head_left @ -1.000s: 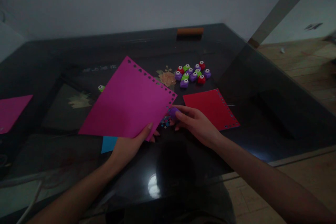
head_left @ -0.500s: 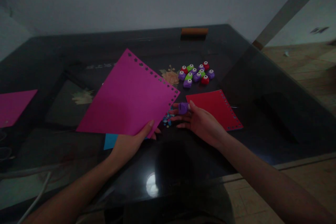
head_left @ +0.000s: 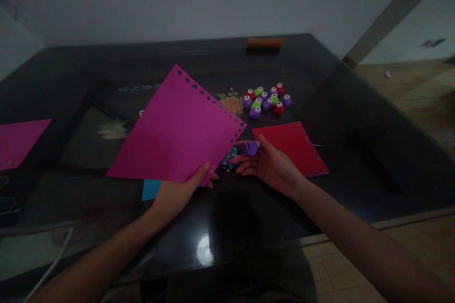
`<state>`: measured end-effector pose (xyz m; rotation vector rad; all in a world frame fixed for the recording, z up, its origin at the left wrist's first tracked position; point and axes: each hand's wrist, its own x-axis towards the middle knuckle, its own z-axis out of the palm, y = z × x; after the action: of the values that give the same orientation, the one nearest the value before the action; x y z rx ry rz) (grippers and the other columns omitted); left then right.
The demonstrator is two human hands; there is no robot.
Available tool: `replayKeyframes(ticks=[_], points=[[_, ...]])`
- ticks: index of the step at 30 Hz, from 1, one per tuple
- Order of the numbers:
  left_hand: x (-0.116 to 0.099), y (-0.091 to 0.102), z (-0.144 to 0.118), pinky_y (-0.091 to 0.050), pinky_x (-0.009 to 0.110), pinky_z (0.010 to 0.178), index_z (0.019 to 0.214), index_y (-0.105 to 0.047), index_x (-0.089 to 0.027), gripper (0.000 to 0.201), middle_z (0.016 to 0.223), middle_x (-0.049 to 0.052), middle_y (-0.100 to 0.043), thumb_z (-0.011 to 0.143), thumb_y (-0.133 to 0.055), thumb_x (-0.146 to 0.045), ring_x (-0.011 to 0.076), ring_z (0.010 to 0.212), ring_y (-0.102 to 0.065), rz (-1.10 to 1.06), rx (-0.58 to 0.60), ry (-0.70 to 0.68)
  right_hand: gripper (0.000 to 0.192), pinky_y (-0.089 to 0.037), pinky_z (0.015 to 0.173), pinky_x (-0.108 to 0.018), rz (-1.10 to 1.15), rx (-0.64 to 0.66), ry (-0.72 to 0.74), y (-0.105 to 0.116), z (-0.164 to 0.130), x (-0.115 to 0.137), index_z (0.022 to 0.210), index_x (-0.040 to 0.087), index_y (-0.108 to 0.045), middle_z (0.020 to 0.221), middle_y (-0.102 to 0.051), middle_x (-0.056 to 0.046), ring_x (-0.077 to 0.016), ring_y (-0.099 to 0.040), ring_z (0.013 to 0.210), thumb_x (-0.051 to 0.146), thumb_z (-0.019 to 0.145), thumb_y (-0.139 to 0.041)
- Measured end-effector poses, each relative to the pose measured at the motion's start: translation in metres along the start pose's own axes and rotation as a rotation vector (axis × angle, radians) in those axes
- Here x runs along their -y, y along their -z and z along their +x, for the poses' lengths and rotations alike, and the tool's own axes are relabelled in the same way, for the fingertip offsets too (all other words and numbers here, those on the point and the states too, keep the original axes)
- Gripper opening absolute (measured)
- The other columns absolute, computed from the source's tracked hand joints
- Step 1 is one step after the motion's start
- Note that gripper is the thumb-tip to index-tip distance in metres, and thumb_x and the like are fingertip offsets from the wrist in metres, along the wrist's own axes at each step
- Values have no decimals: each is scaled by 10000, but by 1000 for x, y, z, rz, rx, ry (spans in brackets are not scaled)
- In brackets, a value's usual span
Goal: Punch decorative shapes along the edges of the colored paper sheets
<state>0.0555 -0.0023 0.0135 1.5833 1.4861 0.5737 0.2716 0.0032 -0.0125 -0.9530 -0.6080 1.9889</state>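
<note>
My left hand (head_left: 179,192) grips the near corner of a magenta paper sheet (head_left: 177,130), held tilted above the dark glass table (head_left: 355,118). Small shapes are punched along the sheet's right edge. My right hand (head_left: 272,165) holds a small purple craft punch (head_left: 251,147) between thumb and fingers, just off the sheet's right corner. Tiny paper cut-outs (head_left: 228,160) lie scattered on the glass between my hands. A red sheet (head_left: 289,147) with a punched right edge lies flat to the right of my right hand.
A cluster of several purple, green and red punches (head_left: 266,99) sits behind the red sheet. A blue sheet (head_left: 150,188) pokes out under the magenta one. Another magenta sheet (head_left: 19,141) lies far left. An orange bar (head_left: 265,42) rests at the table's far edge.
My right hand lifted the purple punch off the table by the magenta sheet's corner and now holds it slightly raised. The magenta sheet shifted a little upward and right.
</note>
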Motion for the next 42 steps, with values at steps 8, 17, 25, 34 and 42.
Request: replayKeyframes(ticks=[8,17,25,34,42], points=[[0,-1,0,-477,314,876,649,-679,-291,331,616,-27,-695,808,-471,-495,205,694,-657,14,-6,-32,323,-506,621,-267,-141,-46,145,-1,-2,-1,1057,166,-588,837,-714,-79,-141,-658,657,432,883,-527],[1,3,3,-496,326,867,701,-701,-278,327,626,-27,-687,807,-493,-506,205,701,-651,-9,-81,-29,265,-537,670,-284,-334,-160,356,-2,-3,0,936,194,-595,910,-687,-47,-142,-655,743,433,823,-614],[3,4,6,-504,364,868,632,-614,-229,283,688,30,-705,728,-599,-494,249,776,-665,-114,-238,55,263,-535,679,-289,-403,-186,356,0,-3,1,1004,194,-638,869,-667,-33,-133,-634,735,364,803,-646],[4,4,8,-517,332,790,765,-687,-263,235,659,-15,-679,772,-592,-477,209,718,-653,-95,-150,-6,233,-513,626,-262,-356,-178,349,-1,-4,1,963,191,-655,900,-667,-37,-122,-622,709,341,785,-667],[4,4,8,-507,297,765,803,-732,-269,301,640,-19,-688,833,-522,-483,185,685,-649,-60,-65,-65,294,-501,636,-277,-212,-177,304,0,-4,2,1033,175,-642,852,-680,-44,-121,-620,669,362,807,-646]])
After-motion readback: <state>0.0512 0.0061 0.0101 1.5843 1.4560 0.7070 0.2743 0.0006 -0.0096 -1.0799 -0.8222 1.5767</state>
